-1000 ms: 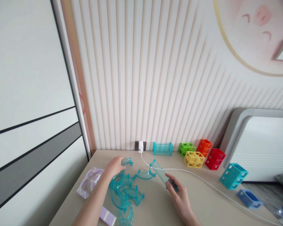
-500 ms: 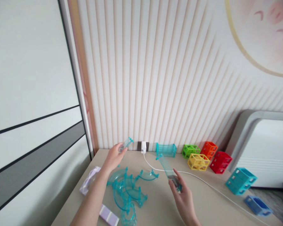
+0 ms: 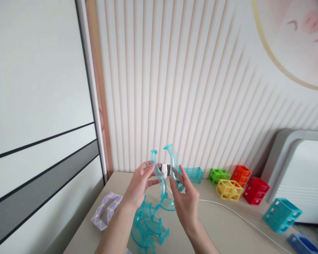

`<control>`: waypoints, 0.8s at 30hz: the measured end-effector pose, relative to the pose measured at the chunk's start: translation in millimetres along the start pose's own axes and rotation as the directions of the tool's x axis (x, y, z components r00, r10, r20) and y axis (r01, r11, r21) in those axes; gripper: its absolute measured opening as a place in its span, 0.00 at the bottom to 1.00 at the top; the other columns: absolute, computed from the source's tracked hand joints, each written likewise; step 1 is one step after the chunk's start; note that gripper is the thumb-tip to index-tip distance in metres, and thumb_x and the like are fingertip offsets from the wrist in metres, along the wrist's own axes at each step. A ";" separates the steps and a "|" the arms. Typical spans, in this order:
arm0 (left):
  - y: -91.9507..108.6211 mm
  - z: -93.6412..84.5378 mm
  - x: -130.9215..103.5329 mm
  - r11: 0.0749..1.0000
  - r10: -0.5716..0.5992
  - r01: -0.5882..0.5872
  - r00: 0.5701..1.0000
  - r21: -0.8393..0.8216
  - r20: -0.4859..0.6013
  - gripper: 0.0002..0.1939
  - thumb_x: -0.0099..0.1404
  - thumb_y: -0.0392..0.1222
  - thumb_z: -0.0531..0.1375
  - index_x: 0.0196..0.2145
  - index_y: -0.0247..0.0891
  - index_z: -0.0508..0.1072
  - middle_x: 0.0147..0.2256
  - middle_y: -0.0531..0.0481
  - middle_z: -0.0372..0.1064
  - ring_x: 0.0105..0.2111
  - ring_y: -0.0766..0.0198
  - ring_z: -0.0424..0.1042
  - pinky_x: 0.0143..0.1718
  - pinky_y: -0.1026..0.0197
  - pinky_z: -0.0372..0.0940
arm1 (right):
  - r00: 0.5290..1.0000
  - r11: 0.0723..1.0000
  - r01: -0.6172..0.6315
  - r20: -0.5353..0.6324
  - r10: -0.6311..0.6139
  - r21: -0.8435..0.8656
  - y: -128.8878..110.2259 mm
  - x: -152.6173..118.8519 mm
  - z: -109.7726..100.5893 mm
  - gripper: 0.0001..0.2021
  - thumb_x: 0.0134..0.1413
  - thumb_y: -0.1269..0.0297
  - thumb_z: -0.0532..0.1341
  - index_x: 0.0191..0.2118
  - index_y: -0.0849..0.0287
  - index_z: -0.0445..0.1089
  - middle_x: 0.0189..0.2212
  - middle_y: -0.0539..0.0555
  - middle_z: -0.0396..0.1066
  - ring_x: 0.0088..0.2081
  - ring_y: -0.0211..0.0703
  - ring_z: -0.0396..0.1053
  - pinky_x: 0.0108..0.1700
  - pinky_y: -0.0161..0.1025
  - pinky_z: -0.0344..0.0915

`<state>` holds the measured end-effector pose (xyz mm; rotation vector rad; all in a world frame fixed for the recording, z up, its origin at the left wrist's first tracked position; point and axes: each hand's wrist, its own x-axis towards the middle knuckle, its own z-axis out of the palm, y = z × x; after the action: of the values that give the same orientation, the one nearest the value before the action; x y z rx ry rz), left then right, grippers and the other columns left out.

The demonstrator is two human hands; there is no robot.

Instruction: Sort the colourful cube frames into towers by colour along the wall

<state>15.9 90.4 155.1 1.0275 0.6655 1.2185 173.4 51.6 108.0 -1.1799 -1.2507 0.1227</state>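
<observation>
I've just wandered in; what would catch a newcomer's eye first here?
Probably the two curved translucent teal track pieces mid-picture, one held in the left hand, the other in the right hand, above a jumble of similar pieces on the table. Next come the bright openwork blocks along the table's right side, and the pig-like face on the wall at top right.
</observation>
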 end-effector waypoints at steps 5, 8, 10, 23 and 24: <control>3.1 -2.4 -7.9 1.000 -0.016 0.016 0.998 0.017 0.055 0.24 0.63 0.57 0.68 0.49 0.39 0.71 0.55 0.38 0.74 0.50 0.48 0.78 0.44 0.52 0.75 | 0.985 0.993 0.114 0.129 -0.113 -0.001 4.3 -5.6 -2.4 0.21 0.65 0.59 0.64 0.62 0.54 0.71 0.52 0.59 0.79 0.50 0.52 0.79 0.49 0.44 0.78; 3.4 -3.2 -9.3 0.999 -0.028 0.025 0.998 0.047 0.056 0.25 0.62 0.58 0.68 0.49 0.39 0.71 0.55 0.37 0.74 0.51 0.47 0.78 0.44 0.52 0.75 | 0.966 0.988 0.152 0.213 -0.147 -0.005 5.1 -3.7 -12.6 0.22 0.65 0.60 0.63 0.63 0.52 0.70 0.53 0.59 0.79 0.50 0.52 0.79 0.50 0.45 0.78; 2.2 -2.3 -9.2 0.998 -0.038 0.035 0.998 0.049 0.056 0.25 0.62 0.57 0.68 0.49 0.39 0.71 0.55 0.38 0.75 0.51 0.47 0.78 0.44 0.52 0.75 | 0.947 0.984 0.176 0.274 -0.167 -0.006 4.9 -2.6 -20.0 0.24 0.65 0.61 0.62 0.65 0.52 0.68 0.54 0.59 0.78 0.49 0.52 0.79 0.52 0.46 0.77; 1.1 4.0 -13.9 0.995 -0.039 0.031 0.996 0.094 0.076 0.21 0.69 0.54 0.64 0.52 0.38 0.70 0.54 0.37 0.76 0.47 0.50 0.79 0.43 0.54 0.74 | 0.917 0.968 -0.117 0.398 0.019 0.224 -10.4 0.7 -35.2 0.20 0.68 0.52 0.59 0.59 0.55 0.68 0.47 0.60 0.78 0.46 0.50 0.77 0.45 0.43 0.75; 2.3 4.7 -14.7 0.993 -0.052 0.042 0.994 0.112 0.093 0.22 0.69 0.54 0.63 0.53 0.38 0.70 0.54 0.37 0.75 0.47 0.50 0.80 0.42 0.55 0.74 | 0.910 0.954 -0.184 0.408 0.073 0.238 -11.2 1.7 -35.3 0.20 0.68 0.50 0.59 0.57 0.55 0.69 0.44 0.59 0.78 0.43 0.49 0.77 0.40 0.41 0.74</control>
<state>15.3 75.1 157.6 1.1479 0.6843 1.0944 195.8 25.8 122.6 -1.0239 -1.4508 0.6426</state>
